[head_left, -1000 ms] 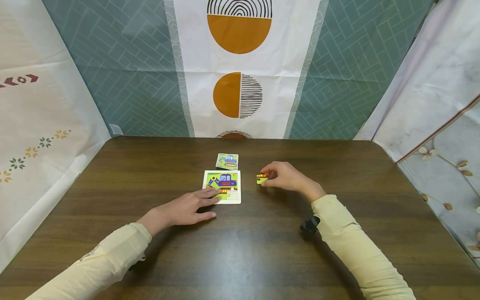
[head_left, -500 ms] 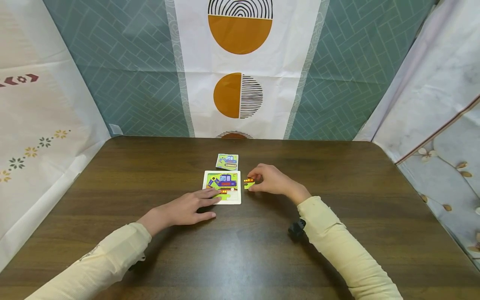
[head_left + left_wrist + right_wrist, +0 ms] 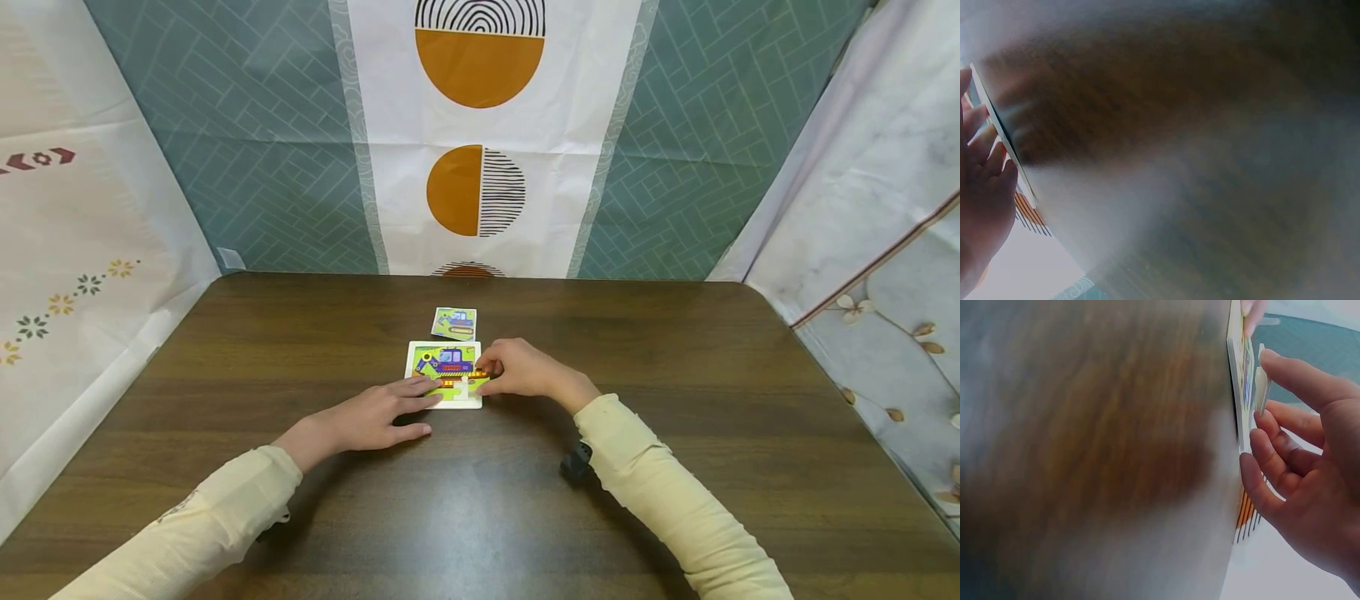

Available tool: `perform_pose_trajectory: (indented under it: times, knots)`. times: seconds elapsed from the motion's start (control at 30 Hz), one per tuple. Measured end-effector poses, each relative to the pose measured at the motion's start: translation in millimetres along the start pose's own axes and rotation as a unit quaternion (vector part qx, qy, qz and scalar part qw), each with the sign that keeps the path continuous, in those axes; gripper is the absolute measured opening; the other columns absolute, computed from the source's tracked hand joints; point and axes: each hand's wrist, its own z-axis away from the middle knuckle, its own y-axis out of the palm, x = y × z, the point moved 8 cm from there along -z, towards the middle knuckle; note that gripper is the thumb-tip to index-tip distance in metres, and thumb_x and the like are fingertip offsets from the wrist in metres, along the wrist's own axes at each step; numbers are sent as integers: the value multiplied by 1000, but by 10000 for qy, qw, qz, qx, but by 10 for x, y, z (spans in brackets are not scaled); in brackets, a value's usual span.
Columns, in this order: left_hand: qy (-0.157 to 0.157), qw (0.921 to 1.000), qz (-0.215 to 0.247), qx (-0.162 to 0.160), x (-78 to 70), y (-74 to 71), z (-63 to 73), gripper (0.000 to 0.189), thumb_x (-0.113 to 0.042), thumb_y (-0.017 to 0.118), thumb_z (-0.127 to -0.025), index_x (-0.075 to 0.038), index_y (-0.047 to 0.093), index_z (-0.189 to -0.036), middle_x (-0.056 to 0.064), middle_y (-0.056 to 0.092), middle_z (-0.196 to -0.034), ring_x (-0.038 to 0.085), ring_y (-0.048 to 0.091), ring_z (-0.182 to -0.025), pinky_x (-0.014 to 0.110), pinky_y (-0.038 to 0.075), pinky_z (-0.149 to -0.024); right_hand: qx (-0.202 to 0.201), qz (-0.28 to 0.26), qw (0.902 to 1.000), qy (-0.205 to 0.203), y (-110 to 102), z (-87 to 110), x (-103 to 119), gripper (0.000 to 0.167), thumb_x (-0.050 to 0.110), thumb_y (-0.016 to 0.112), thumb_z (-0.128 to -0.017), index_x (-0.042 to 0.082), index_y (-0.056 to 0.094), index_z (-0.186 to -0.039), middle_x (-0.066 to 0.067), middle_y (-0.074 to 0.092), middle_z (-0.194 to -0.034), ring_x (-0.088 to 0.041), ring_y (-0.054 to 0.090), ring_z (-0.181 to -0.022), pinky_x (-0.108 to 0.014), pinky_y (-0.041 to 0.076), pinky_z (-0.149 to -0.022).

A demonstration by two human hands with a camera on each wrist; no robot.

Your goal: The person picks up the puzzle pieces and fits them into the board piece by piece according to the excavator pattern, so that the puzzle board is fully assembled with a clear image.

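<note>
A white-framed jigsaw puzzle showing a purple digger lies mid-table, with a pale gap at its lower right. My left hand rests its outstretched fingers on the puzzle's lower left, hiding that corner. Between thumb and fingers, my right hand pinches a green and orange puzzle piece over the right side of the frame. Seen edge-on in the right wrist view, the puzzle piece stands off the frame. In the left wrist view, the left hand shows only at the left edge.
Just behind the puzzle lies a small picture card with a similar digger. The brown wooden table reaches back to a patterned curtain, with light cloths hanging at both sides.
My right hand has moved left with the puzzle piece, from the bare table beside the puzzle to above its right part. The left hand has stayed in place.
</note>
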Motion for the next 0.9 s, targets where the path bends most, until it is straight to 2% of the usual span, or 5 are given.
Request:
perform_pose_trajectory:
  times: [0.3, 0.67, 0.9]
  knots:
    - [73, 9999, 11, -97, -1, -7, 1, 55, -38, 56, -98, -2, 50, -140, 11, 40, -150, 30, 33, -139, 48, 34, -106, 114, 95, 9998, -152, 87, -65, 113, 34, 22, 79, -82, 1, 70, -107, -1, 57, -85, -13, 51, -77, -23, 44, -69]
    - [-51, 10000, 19, 27, 14, -3, -8, 57, -41, 56, -97, -4, 50, -140, 10, 40, -150, 30, 32, -139, 48, 34, -107, 233, 313, 9992, -57, 149, -116, 146, 34, 24, 79, -82, 2, 70, -106, -1, 57, -88, -15, 51, -78, -25, 44, -70]
    - [-67, 10000, 54, 16, 24, 2, -5, 57, -41, 56, -97, -4, 51, -140, 10, 39, -150, 29, 31, -140, 48, 33, -107, 272, 526, 9981, -180, 176, -131, 176, 34, 25, 79, -83, 2, 71, -107, -2, 59, -88, -15, 51, -79, -24, 44, -71]
